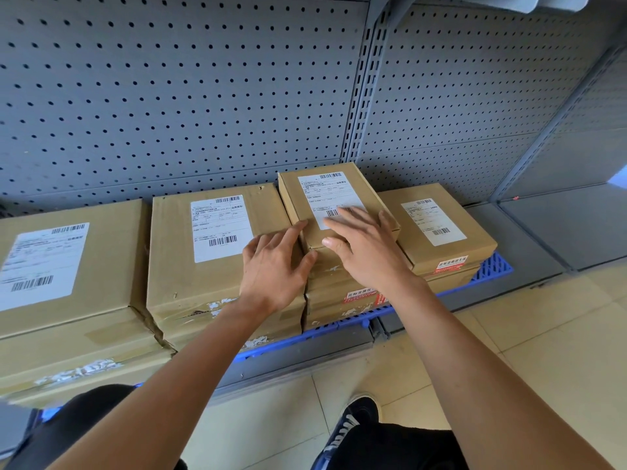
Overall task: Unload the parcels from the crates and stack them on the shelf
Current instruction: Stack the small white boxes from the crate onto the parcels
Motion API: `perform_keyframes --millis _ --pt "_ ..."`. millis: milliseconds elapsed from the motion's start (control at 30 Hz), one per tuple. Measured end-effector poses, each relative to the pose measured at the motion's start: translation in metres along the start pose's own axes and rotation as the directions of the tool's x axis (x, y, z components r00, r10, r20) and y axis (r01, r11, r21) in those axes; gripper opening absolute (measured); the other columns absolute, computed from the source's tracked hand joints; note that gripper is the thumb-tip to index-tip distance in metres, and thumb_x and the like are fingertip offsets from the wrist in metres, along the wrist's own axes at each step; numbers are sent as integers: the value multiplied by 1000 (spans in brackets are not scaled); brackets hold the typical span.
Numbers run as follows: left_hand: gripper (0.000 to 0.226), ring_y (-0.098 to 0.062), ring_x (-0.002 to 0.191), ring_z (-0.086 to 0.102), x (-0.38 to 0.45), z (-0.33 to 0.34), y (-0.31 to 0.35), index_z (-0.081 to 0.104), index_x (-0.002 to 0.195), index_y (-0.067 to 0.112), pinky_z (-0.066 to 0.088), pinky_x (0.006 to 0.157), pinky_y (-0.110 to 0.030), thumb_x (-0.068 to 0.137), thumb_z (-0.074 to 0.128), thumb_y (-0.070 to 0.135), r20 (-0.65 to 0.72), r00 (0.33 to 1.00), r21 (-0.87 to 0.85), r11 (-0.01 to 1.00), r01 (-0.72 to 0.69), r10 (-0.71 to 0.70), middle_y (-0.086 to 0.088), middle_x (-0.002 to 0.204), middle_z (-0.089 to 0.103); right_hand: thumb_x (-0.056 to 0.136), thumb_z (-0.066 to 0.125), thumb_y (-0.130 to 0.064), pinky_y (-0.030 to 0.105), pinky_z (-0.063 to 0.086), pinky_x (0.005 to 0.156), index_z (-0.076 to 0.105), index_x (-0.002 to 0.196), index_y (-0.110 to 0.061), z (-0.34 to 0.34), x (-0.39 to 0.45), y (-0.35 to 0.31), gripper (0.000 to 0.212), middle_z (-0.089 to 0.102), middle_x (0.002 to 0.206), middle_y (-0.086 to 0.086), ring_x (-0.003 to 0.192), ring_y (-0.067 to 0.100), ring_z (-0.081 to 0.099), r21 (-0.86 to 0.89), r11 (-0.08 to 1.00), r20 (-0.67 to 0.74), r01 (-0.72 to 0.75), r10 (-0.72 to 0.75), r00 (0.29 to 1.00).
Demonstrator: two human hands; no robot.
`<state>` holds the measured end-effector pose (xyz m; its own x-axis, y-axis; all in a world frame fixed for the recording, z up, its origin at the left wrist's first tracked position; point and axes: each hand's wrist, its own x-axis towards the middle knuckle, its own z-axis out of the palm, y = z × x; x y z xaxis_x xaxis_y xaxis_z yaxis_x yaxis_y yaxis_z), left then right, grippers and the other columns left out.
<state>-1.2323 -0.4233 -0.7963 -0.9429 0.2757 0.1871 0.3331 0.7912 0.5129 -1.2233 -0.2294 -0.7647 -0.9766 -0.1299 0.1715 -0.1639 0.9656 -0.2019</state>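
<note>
Small parcel (334,201) atop larger parcel (342,290)

One head-worn wide-angle view only; it looks forward and steeply down from above a low shelf (529,266), close in; a pegboard back panel (169,96) fills the top, floor tiles (509,334) the bottom right.

matt cardboard parcels (217,252) w/ paper labels (222,227), perforated metal backboard (169,96)
</note>
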Motion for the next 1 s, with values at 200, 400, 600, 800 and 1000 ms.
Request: perform_keyframes --millis 200,400,600,800,1000 --pt "63 -21 142 30 -3 -21 0 33 155 32 25 118 -50 97 55 45 83 996 74 996 -49 43 3 148 49 105 46 -39 46 38 112 62 135 -21 -13 -12 -12 39 58 140 -8 137 16 44 102 995 -39 -2 6 999" --pt "48 -23 138 37 -32 -54 -9 46 147 30 30 115 -51 101 50 45 109 994 212 976 -51 28 5 148 51 105 45 -33 41 32 116 54 144 -27 -28 -32 -48 40 47 153 -3 143 17 37 40 998 8 -38 37 999" --pt "49 -23 136 43 -76 -99 -29 48 147 31 36 111 -47 101 45 48 67 997 271 963 7 -26 5 146 53 104 47 -33 42 34 115 47 149 -27 -29 -54 -118 45 46 154 -6 142 18 39 34 998 32 51 -52 998" --pt "47 -25 133 47 -123 -158 -50 50 144 27 37 108 -47 101 47 46 -17 994 334 936 108 -109 1 142 58 103 50 -26 44 33 117 47 148 -26 -32 -61 -188 45 42 157 -3 145 19 33 116 988 69 98 -106 992" --pt "44 -27 130 48 -164 -203 -73 53 141 27 39 106 -47 101 47 45 -97 967 385 888 253 -234 0 137 60 103 48 -26 45 41 108 54 142 -20 -35 -46 -252 39 50 148 -2 139 23 39 192 945 67 264 -281 957"
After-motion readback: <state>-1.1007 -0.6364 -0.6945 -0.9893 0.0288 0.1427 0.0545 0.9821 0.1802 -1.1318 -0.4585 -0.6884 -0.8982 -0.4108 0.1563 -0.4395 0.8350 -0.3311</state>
